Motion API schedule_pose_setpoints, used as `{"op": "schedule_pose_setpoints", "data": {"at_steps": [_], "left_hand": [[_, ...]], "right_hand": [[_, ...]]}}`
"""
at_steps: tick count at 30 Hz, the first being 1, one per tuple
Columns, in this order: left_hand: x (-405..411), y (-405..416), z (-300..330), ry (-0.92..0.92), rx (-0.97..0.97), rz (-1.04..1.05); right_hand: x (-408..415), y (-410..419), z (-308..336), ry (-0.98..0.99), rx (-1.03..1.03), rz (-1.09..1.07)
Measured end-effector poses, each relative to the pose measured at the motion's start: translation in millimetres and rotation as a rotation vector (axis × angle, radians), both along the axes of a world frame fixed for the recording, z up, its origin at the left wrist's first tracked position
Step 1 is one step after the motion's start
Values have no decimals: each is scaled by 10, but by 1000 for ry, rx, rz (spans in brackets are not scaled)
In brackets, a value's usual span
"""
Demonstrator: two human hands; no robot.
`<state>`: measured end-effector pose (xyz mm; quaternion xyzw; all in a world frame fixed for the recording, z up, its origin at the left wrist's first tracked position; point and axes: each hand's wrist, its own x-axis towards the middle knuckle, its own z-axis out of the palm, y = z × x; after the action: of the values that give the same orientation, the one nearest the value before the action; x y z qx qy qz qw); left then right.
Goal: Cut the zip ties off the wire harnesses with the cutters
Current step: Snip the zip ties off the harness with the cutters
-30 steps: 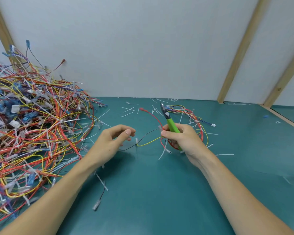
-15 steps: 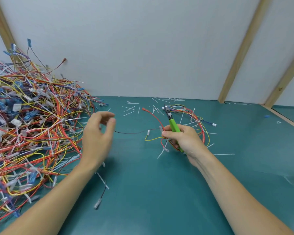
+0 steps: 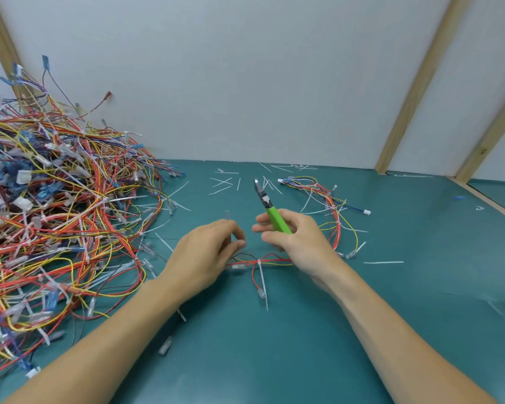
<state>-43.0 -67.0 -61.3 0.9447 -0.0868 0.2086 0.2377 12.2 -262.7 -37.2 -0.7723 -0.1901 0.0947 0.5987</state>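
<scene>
Since the earlier frame the left hand has swung back from the heap to mid-surface; a small bundle now lies between the hands.

Head view: left fingers curl, pinching the thin red, yellow and black wire harness bound by a white zip tie. Right hand grips the green-handled cutters, steel tip pointing toward the far edge, forefinger extended. Big tangled pile of multicoloured harnesses fills the teal surface's left side; a second looped harness lies near the far edge.
</scene>
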Motion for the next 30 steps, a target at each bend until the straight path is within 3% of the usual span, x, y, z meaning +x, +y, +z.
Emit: {"op": "schedule_pose_setpoints", "data": {"at_steps": [4, 9, 13, 18, 22, 30], "left_hand": [[-16, 38, -9, 25, -49, 18], [-35, -147, -51, 157, 142, -58], [-21, -117, -40, 143, 121, -113], [-7, -46, -24, 280, -355, -137], [-13, -54, -19, 339, -409, -161], [23, -15, 4, -166, 165, -89]], "right_hand": [[84, -221, 131, -226, -272, 48], [69, -238, 89, -257, -428, 112], [32, -181, 49, -249, -451, 150], [-3, -83, -47, -313, -387, 102], [-29, -17, -100, -355, -269, 34], [-40, 29, -166, -259, -99, 45]]}}
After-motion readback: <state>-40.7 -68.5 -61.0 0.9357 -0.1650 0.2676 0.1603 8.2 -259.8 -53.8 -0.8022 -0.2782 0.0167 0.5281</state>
